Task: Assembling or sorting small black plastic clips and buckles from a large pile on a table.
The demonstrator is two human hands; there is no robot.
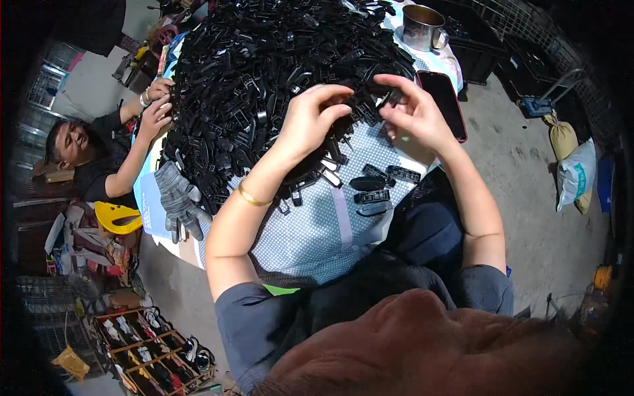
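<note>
A large heap of small black plastic clip-like pieces [244, 72] covers the far part of the table. At the heap's near right edge my left hand [314, 119] is open, thumb and forefinger curved apart beside black pieces; no held piece can be made out. Facing it, my right hand [422, 119] has a small dark plastic piece [395, 98] in its curled fingers, while thumb and forefinger stay spread. Nearer me, several separate black pieces [372, 197] lie on the dotted cloth [297, 237]. Some pieces by my left wrist show pale or shiny parts.
A phone [441, 99] lies right of my right hand, and a metal mug [422, 28] stands beyond it. Grey gloves [178, 195] rest at the table's left edge. Another person's hands [156, 109] touch the heap's left side. Sacks [573, 165] stand on the floor at right.
</note>
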